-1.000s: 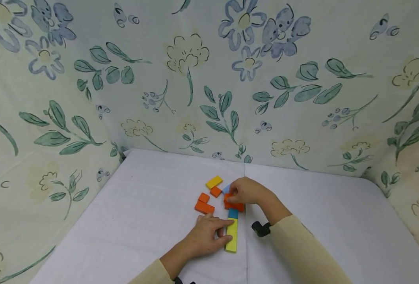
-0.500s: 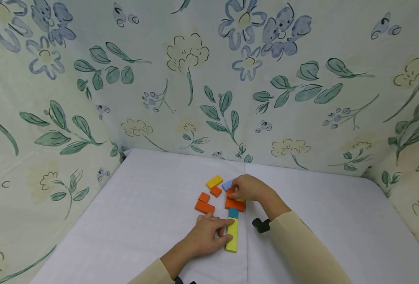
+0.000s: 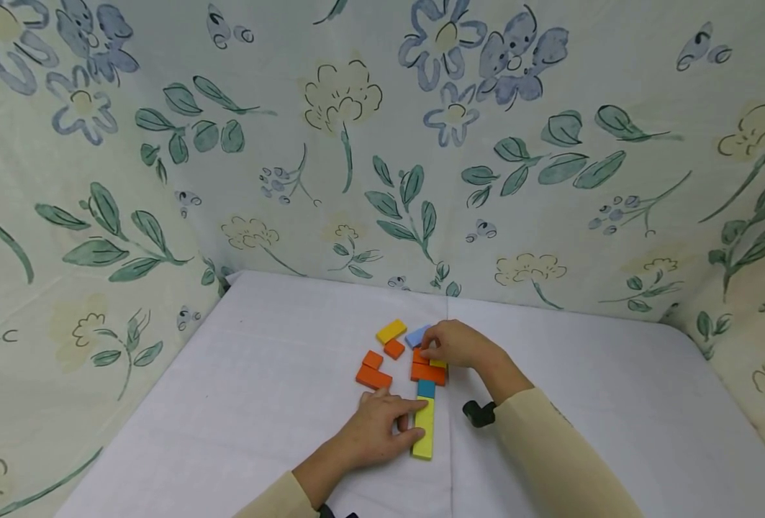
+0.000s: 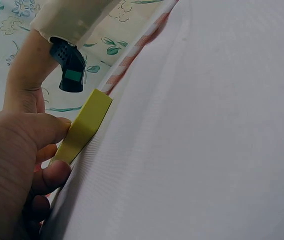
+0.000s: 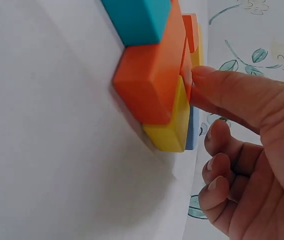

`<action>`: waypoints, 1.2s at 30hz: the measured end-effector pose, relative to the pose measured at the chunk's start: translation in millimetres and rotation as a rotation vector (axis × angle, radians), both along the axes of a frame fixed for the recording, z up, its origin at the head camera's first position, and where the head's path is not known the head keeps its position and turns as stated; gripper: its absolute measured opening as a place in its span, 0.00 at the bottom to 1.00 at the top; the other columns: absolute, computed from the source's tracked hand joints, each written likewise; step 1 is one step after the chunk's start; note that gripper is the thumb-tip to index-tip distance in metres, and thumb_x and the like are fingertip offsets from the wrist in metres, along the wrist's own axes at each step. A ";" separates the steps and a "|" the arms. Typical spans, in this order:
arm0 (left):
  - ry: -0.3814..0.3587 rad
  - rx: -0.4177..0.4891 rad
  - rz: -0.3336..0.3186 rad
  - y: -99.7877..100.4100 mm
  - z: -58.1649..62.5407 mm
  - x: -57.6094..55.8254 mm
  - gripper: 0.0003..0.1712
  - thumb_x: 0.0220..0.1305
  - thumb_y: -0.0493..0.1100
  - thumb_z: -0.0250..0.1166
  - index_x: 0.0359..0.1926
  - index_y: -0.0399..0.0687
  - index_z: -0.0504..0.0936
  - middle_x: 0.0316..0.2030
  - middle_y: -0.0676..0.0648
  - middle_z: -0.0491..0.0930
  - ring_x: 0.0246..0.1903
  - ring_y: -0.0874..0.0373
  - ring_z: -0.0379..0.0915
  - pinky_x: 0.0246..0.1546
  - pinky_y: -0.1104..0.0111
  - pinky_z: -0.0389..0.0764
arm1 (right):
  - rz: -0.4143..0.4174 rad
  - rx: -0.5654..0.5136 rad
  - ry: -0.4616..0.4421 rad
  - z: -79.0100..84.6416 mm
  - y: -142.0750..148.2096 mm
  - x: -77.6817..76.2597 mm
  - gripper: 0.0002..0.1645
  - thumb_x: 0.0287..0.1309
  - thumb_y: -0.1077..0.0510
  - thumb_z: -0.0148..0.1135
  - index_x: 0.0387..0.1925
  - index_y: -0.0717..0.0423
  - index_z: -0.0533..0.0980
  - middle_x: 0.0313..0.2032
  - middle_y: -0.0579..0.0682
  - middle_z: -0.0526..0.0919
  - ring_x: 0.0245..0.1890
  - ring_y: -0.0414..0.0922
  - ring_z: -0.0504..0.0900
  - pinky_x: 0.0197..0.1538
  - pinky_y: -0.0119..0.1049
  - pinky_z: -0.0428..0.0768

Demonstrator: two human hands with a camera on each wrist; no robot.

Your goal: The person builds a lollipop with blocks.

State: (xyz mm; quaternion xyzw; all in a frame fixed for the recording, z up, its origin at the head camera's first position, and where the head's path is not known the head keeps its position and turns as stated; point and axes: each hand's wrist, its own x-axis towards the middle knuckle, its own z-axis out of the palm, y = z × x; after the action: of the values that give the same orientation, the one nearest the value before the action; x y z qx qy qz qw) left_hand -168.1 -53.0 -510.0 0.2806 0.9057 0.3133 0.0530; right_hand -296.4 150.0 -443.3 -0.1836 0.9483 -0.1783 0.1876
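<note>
My left hand (image 3: pixel 382 429) rests at the left side of a long yellow block (image 3: pixel 424 439), its straight index finger and thumb touching the block. End to end with this block lies a small blue block (image 3: pixel 426 389), which meets an orange block (image 3: pixel 428 374) set crosswise. Beyond that, my right hand (image 3: pixel 458 344) pinches a small orange block (image 3: pixel 417 357) between thumb and index finger, the far fingertip partly hidden. The right wrist view shows a small yellow block (image 5: pixel 169 132) beside it, against the crosswise orange block. A light blue block (image 3: pixel 416 337) lies just past the right fingertips.
Left of the row lie loose pieces on the white cloth: a yellow block (image 3: pixel 391 332), a small orange block (image 3: pixel 394 350), another small orange block (image 3: pixel 373 360) and a longer orange block (image 3: pixel 373 378). A floral curtain (image 3: pixel 330 165) stands behind the table.
My right hand has shifted slightly away from the crosswise orange block, exposing more of it, the small yellow block and the light blue block. The left hand has stayed in place.
</note>
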 end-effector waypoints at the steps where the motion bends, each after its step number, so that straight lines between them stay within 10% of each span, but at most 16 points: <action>1: 0.002 -0.001 0.000 0.1 0.0 0.0 0.25 0.69 0.60 0.64 0.65 0.66 0.80 0.25 0.67 0.70 0.42 0.72 0.72 0.57 0.57 0.66 | -0.011 -0.011 -0.003 -0.4 1.6 0.1 0.06 0.66 0.49 0.67 0.41 0.43 0.85 0.37 0.45 0.82 0.39 0.44 0.76 0.43 0.36 0.81; 22: -0.012 0.005 0.005 0.6 -0.4 0.1 0.26 0.69 0.60 0.64 0.66 0.66 0.80 0.25 0.67 0.70 0.39 0.73 0.70 0.63 0.49 0.67 | -0.194 -0.123 -0.048 -19.9 27.4 7.4 0.06 0.66 0.48 0.67 0.38 0.44 0.81 0.33 0.48 0.78 0.37 0.46 0.75 0.39 0.36 0.74; 29: 0.007 0.016 0.000 0.8 -0.6 0.0 0.25 0.69 0.60 0.65 0.64 0.66 0.81 0.25 0.67 0.71 0.31 0.70 0.63 0.39 0.67 0.61 | -0.202 -0.142 -0.048 -22.5 28.4 9.8 0.05 0.67 0.49 0.66 0.39 0.45 0.81 0.34 0.48 0.79 0.38 0.46 0.75 0.41 0.37 0.74; 36: 0.002 0.015 0.002 0.8 0.2 -0.3 0.25 0.68 0.60 0.65 0.64 0.66 0.81 0.25 0.67 0.71 0.31 0.70 0.63 0.39 0.68 0.59 | -0.195 -0.152 -0.041 -26.0 30.6 8.8 0.05 0.68 0.49 0.64 0.41 0.44 0.81 0.35 0.47 0.79 0.39 0.46 0.75 0.42 0.37 0.74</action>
State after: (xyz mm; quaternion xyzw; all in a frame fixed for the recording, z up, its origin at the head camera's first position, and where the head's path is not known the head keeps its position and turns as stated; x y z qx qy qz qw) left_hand -168.5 -52.2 -509.8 0.2805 0.9037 0.3198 0.0498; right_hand -287.5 180.6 -469.3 -0.1003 0.9414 -0.2707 0.1743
